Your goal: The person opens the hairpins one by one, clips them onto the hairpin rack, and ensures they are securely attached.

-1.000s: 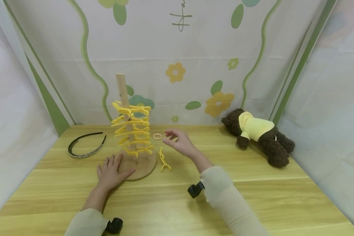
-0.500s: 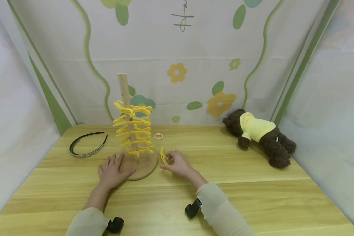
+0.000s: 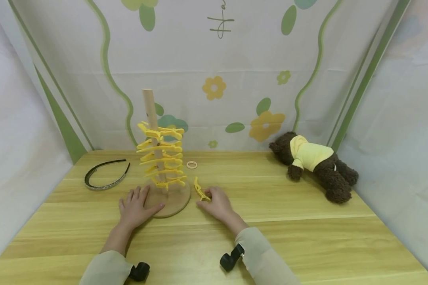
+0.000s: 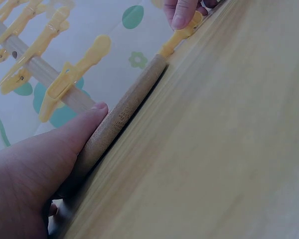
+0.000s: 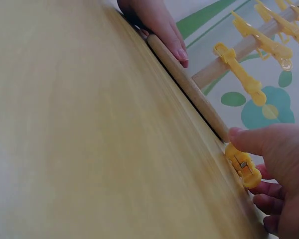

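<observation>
A wooden stand has an upright post (image 3: 150, 113) on a round base (image 3: 174, 200), with several yellow clips (image 3: 162, 160) attached one above another along it. My left hand (image 3: 133, 209) rests on the left side of the base, fingers spread flat and thumb along its near edge. Just right of the base, on the table, lies a loose yellow plastic clip (image 3: 198, 189). Thumb and fingers of my right hand (image 3: 218, 204) pinch this clip's near end; in the right wrist view, the clip's metal spring (image 5: 243, 165) shows between them.
A black headband (image 3: 105, 187) with a glittery edge lies left of the stand. Behind the loose clip is a small pale ring (image 3: 191, 165). A brown teddy bear (image 3: 310, 156) in a yellow top lies at the right. A printed cloth (image 3: 242, 47) closes off the back.
My right hand has come down from above the table near the ring and taken hold of the loose clip, whose near end has swung slightly right. The left hand stays on the base.
</observation>
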The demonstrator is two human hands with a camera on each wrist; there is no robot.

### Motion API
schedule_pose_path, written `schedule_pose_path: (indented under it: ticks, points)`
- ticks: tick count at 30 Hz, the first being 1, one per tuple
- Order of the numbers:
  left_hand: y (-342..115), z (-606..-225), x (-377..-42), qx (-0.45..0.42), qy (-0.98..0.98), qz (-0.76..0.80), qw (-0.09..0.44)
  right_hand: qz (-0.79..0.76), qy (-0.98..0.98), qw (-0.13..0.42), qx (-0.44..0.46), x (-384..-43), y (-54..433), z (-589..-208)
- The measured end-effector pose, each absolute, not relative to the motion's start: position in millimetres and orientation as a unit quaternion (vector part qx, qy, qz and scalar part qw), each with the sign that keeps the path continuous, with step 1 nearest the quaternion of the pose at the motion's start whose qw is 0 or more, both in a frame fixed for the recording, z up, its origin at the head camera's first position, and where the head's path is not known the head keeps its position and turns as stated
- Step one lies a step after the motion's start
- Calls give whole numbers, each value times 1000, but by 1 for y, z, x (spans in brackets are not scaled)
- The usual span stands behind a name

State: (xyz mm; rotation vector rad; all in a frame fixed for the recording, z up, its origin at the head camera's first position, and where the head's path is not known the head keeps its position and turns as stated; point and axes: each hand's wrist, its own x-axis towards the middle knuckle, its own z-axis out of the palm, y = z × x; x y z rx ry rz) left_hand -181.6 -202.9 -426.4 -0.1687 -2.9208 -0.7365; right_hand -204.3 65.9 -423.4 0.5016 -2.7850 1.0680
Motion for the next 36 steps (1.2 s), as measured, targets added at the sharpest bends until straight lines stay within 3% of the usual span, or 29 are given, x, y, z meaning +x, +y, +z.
schedule_pose_path:
  ticks: [20,36]
  points:
    - [-204,-429,-183,-54,-967,-242,63,318,-936,88,121,-211,90,-419]
    - [-204,-429,-184,-54,-967,-243,59,372,-910,44,179,-224,141,-390]
